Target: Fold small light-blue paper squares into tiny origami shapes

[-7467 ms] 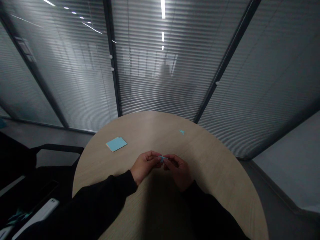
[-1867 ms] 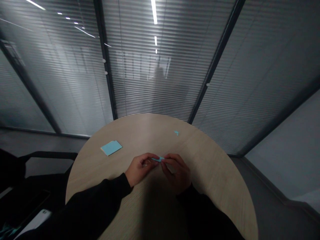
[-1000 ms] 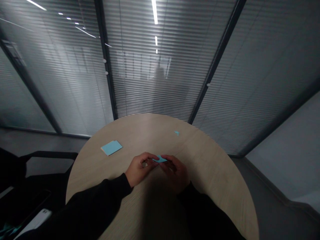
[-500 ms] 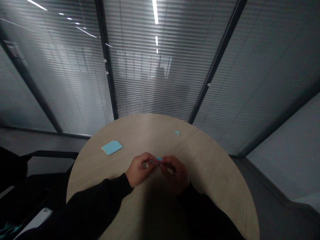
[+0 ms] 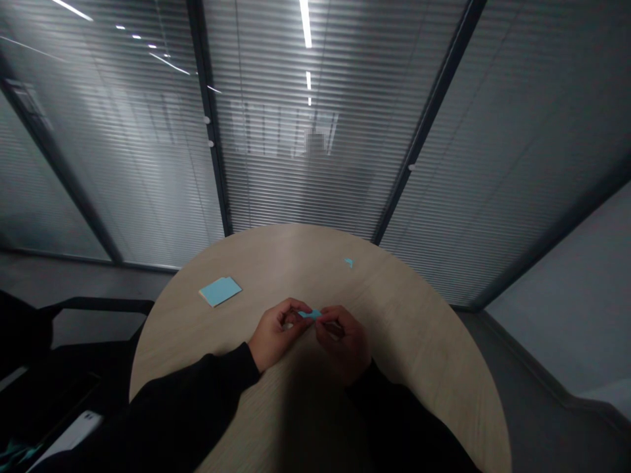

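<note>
At the near edge of a round pale wood-grain table point(image 5: 394, 328), a person's bare hands meet at the centre, both forearms in black sleeves point(image 5: 187, 394). A narrow light-blue paper strip point(image 5: 309, 315) lies across the gap between them, its full length showing. The left hand point(image 5: 275, 335) grips one end between its curled fingers, and the right hand point(image 5: 342, 346) pinches the other end; neither has let go. The dim light hides exactly which fingertips touch the paper. Towards the table's far left edge lies a flat light-blue paper rectangle point(image 5: 220, 292) with a notched corner. A tiny light-blue paper scrap point(image 5: 349, 262) sits near the far right edge, well apart from the hands.
</note>
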Tool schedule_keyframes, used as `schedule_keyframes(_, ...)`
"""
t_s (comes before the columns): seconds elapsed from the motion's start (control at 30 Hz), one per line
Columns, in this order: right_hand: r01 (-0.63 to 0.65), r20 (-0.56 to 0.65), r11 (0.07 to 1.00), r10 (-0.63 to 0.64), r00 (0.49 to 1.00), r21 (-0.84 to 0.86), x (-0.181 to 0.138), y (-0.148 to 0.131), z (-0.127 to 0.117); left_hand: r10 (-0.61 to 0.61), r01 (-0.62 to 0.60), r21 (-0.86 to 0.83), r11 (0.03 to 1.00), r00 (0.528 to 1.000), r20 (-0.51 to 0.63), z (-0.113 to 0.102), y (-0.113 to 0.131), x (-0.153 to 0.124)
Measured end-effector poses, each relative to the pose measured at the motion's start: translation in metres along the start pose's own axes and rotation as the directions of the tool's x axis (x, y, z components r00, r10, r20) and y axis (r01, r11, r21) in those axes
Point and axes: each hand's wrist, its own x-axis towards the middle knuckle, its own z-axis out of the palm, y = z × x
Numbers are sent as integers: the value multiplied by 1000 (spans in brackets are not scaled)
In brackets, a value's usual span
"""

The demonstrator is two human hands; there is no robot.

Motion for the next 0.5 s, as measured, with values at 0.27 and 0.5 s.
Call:
schedule_keyframes(0.27,-209,-18,973,212,977,101,1,-7,3,-25,24,-9,1000,1000,-18,3,-1,1)
schedule_keyframes(0.5,-243,0,965,244,970,95,3,-3,4,-46,46,-141,989,999,7,6,-2,3)
